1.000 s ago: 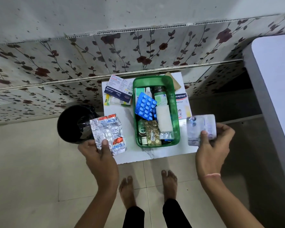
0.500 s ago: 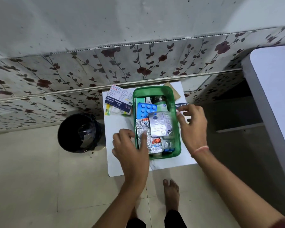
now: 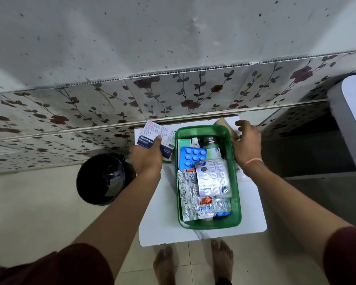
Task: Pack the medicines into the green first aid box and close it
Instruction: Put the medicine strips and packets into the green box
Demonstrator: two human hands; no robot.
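Green first aid box (image 3: 235,210) sits open on the small white worktop (image 3: 253,204), no lid on it. Inside: blue blister pack (image 3: 190,157) toward the far end, silver foil strip (image 3: 188,194) along the left side, a clear-fronted tablet strip (image 3: 212,177) lying on top across the middle, a brown bottle (image 3: 209,140) with green label at the far end, a white tube (image 3: 194,142) beside it, and a blue-edged strip (image 3: 222,208) near the front right corner.

Left hand (image 3: 146,159) is left of the box, over the worktop's far left corner; grip clamped on a white-and-blue medicated dressing carton (image 3: 152,133), thumb on top of its printed face. A yellow-green pack edge (image 3: 166,160) shows just under it; can't read it.

Right hand (image 3: 248,145) is right of the box at its far corner, fingers spread and apart, palm down. Can't tell whether it touches the brown flat thing (image 3: 224,124) poking out behind the box rim. Pink band on that wrist. Whatever lies on the worktop beneath the hand is mostly hidden.

Black bin (image 3: 103,177) stands on the floor left of the worktop. Bare feet at the front edge.
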